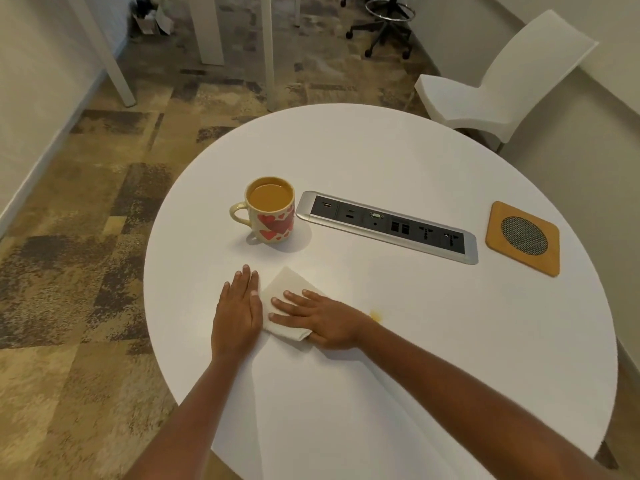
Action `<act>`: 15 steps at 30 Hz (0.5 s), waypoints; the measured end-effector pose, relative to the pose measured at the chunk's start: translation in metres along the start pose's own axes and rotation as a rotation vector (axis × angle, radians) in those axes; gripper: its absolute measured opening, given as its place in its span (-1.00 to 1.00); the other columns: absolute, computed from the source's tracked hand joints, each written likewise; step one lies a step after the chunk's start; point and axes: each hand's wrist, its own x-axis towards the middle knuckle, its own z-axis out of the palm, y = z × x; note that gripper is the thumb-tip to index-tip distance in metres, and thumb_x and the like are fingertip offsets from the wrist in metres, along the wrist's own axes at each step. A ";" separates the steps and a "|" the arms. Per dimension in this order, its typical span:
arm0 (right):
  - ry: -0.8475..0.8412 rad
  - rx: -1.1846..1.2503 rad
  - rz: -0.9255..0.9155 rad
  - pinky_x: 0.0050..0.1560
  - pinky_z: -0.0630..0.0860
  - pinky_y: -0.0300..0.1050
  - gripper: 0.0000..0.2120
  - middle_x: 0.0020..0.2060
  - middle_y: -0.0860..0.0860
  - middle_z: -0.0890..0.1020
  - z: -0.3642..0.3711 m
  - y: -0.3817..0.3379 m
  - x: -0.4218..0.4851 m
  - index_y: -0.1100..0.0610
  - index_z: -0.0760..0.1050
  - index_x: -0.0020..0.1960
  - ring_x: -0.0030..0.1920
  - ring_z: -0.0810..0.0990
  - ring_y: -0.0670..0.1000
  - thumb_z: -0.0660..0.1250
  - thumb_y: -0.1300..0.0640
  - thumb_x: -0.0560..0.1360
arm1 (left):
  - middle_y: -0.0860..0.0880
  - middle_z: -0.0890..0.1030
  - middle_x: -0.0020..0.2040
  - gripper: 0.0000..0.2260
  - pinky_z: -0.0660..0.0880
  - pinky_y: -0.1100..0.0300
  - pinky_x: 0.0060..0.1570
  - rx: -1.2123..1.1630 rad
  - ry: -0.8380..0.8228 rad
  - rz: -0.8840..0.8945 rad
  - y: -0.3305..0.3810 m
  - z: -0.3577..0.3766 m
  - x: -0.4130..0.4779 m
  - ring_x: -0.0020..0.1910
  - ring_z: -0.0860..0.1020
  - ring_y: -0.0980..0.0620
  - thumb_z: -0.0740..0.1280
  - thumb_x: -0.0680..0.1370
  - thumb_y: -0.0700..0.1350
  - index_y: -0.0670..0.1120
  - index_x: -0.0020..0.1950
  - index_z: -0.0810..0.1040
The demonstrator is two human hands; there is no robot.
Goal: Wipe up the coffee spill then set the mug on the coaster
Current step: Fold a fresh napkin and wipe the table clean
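Pressing flat on the folded white napkin (288,284), your right hand (318,317) is lying with its fingers straight and slightly spread; it is curling round nothing, only bearing down on the paper. Your left hand (239,313) is resting palm down on the table (450,306) just beside it, fingers together and straight, its thumb side touching the napkin's left edge. Neither hand is pinching or lifting the napkin.

The coffee spill (376,315) is showing as a small yellowish spot just to the right of your right wrist, apart from the napkin and not covered by it.

The mug (273,213), cream with red hearts, is standing upright beyond your hands, nearly full of milky coffee, with its handle pointing left. It is sitting just beside the left end of the socket panel (388,225) set into the tabletop. The coaster (523,239), a wooden square with a round mesh centre, is lying past the panel's right end, well apart from the mug.

A white chair (485,84) is standing behind the table on the right, and a wheeled stool (388,26) is sitting farther back on the patterned carpet.
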 end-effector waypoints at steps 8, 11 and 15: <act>-0.102 -0.001 0.037 0.50 -0.08 0.01 -0.45 0.52 0.00 0.05 -0.016 0.026 -0.048 0.03 0.06 0.50 0.53 -0.06 0.08 0.06 0.30 0.55 | -0.16 0.29 0.44 -0.40 0.06 0.08 0.42 0.080 -0.012 0.044 0.001 0.000 -0.011 0.44 0.24 -0.10 -0.23 0.49 0.01 -0.22 0.40 0.25; -0.101 0.017 0.105 0.49 -0.14 -0.10 -0.43 0.52 -0.05 0.00 -0.016 0.040 -0.072 0.03 0.02 0.50 0.53 -0.10 0.01 0.04 0.33 0.55 | -0.17 0.31 0.43 -0.43 0.09 0.06 0.41 0.103 -0.005 0.041 0.002 0.000 -0.018 0.43 0.26 -0.12 -0.21 0.50 0.00 -0.22 0.39 0.27; -0.026 0.150 0.258 0.46 -0.20 -0.16 -0.50 0.44 -0.14 -0.10 -0.004 0.051 -0.110 0.00 -0.10 0.46 0.48 -0.17 -0.09 -0.05 0.18 0.56 | -0.19 0.33 0.41 -0.45 0.14 0.02 0.40 0.137 -0.016 0.030 0.003 0.001 -0.026 0.41 0.30 -0.14 -0.19 0.51 -0.03 -0.24 0.38 0.29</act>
